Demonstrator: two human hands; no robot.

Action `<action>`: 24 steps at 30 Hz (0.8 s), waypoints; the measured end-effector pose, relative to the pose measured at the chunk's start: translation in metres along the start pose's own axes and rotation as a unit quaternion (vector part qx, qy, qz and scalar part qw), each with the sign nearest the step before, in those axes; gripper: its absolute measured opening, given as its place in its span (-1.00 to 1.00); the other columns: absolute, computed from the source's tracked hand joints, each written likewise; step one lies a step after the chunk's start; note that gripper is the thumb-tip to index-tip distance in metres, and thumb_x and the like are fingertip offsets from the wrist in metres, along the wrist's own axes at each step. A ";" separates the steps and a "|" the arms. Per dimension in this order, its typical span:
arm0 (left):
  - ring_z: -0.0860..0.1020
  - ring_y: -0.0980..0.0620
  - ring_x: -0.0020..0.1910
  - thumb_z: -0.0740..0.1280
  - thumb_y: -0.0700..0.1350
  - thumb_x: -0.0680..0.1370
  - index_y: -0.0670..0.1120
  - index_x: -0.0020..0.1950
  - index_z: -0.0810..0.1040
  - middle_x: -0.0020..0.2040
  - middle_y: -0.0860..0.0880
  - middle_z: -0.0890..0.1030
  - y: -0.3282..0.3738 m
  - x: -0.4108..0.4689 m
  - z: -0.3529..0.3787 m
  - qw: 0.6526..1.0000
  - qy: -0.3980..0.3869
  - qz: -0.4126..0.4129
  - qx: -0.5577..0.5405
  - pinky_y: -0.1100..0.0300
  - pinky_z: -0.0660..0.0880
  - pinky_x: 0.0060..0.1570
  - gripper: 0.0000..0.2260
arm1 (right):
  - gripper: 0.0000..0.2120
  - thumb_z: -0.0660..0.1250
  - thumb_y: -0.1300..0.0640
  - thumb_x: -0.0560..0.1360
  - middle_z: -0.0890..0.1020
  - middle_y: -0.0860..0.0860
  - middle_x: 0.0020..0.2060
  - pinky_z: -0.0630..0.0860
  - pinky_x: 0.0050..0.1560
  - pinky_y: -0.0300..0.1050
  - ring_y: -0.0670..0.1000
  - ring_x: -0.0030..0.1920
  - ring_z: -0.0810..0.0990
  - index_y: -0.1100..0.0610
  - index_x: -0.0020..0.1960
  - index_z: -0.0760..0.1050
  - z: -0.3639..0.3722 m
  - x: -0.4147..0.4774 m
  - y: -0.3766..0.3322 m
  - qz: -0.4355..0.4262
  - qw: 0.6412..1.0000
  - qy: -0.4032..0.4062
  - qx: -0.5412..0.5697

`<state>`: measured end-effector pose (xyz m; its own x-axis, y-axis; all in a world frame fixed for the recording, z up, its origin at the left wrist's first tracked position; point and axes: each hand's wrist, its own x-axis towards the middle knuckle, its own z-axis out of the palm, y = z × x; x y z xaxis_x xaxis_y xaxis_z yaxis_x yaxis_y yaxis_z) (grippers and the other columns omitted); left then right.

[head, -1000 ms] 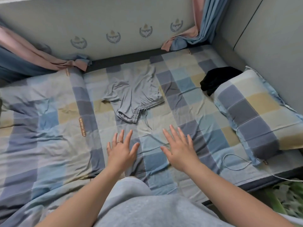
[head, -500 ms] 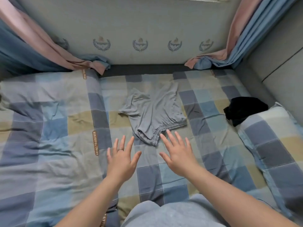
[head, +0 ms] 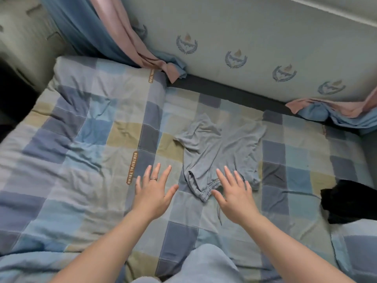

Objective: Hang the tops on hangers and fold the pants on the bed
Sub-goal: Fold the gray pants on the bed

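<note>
One grey shorts (head: 220, 152), crumpled on bed (head: 81, 139); left hand (head: 153, 193), right hand (head: 234, 196) grip spread.

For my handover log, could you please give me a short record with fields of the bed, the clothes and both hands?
surface: checked bedsheet, wrinkled
pants: grey shorts, unfolded mid-bed, waistband toward the person
left hand: open, fingers spread, over the sheet left of the shorts
right hand: open, over the waistband; contact unclear
other garment: black garment, bunched at the right edge
</note>
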<state>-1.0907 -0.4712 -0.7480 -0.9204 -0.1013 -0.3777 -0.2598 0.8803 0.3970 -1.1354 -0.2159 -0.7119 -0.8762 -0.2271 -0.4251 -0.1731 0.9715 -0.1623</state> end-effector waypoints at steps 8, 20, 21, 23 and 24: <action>-0.14 -0.03 0.62 -0.04 0.34 0.61 0.21 0.62 -0.06 0.66 0.04 -0.06 -0.013 0.160 0.106 0.999 -0.014 -0.002 0.034 -0.08 -0.03 0.53 -0.39 | -0.36 0.01 -0.28 0.63 -0.15 -0.14 0.62 -0.08 0.56 0.15 0.03 0.62 -0.15 -0.21 0.61 -0.18 0.071 0.192 0.068 -0.060 0.997 -0.012 -0.043; -0.21 -0.09 0.61 -0.10 0.39 0.57 0.11 0.64 -0.12 0.65 0.09 -0.14 -0.011 0.449 0.249 0.980 0.147 -0.123 0.054 -0.46 -0.21 0.41 -0.30 | -0.32 0.04 -0.29 0.58 -0.05 -0.07 0.63 -0.04 0.53 0.27 0.12 0.61 -0.09 -0.17 0.62 -0.12 0.173 0.470 0.103 -0.158 0.980 0.077 -0.092; -0.17 -0.09 0.62 -0.14 0.38 0.56 0.10 0.64 -0.09 0.66 0.08 -0.09 -0.012 0.452 0.258 0.972 0.179 -0.126 0.085 -0.47 -0.17 0.41 -0.30 | -0.31 0.04 -0.31 0.58 -0.04 -0.05 0.63 -0.03 0.53 0.28 0.13 0.61 -0.09 -0.17 0.62 -0.10 0.175 0.487 0.102 -0.167 0.978 0.086 -0.095; -0.09 -0.09 0.62 -0.15 0.37 0.55 0.09 0.63 -0.03 0.66 0.07 -0.02 -0.014 0.453 0.263 0.965 0.206 -0.130 0.100 -0.46 -0.11 0.43 -0.30 | -0.27 0.01 -0.35 0.53 -0.01 -0.04 0.63 -0.01 0.52 0.27 0.14 0.61 -0.07 -0.16 0.62 -0.07 0.172 0.517 0.096 -0.202 0.968 0.100 -0.109; -0.08 -0.08 0.62 -0.15 0.37 0.55 0.08 0.63 -0.01 0.66 0.07 -0.01 -0.015 0.455 0.262 0.964 0.208 -0.128 0.101 -0.45 -0.10 0.43 -0.31 | -0.25 0.01 -0.37 0.51 0.01 -0.03 0.63 -0.01 0.52 0.26 0.15 0.61 -0.05 -0.15 0.63 -0.05 0.167 0.529 0.094 -0.225 0.961 0.108 -0.116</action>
<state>-1.4286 -0.4094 -1.1449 -0.8821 -0.4677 -0.0568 -0.4707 0.8698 0.1477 -1.5403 -0.2566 -1.1011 -0.7575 -0.6330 -0.1598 -0.6303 0.7729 -0.0736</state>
